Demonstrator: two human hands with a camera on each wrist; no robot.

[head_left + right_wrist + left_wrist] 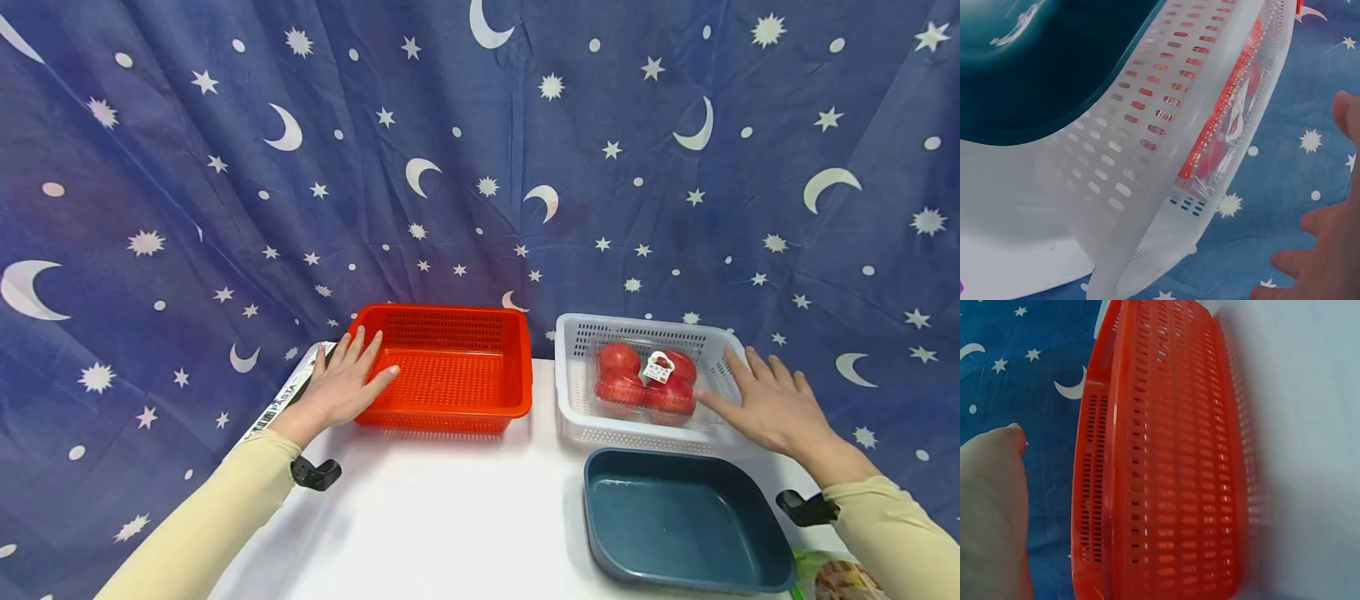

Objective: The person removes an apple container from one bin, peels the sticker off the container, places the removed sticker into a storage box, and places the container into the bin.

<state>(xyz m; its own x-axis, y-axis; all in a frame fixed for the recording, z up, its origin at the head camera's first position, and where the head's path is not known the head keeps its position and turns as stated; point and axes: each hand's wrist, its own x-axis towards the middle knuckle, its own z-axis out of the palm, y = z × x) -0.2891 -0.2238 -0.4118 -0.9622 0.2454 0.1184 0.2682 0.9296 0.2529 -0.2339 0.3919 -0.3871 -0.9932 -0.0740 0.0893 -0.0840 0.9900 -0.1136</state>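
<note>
My left hand, fingers spread and straight, hovers at the left end of a red plastic basket with slotted walls and a bare floor. In the left wrist view the basket's side wall fills the middle, with part of the hand at the left edge. On the other side, my right hand is spread out near the right end of a white basket. Inside that basket lies a clear plastic pack of red apples with a white label. Neither hand holds anything.
A dark teal tub stands in front of the white basket. A green package shows at the lower right, partly under the right sleeve. Left of the red basket lies a pack printed PASTA. A blue star-and-moon curtain hangs behind the white table.
</note>
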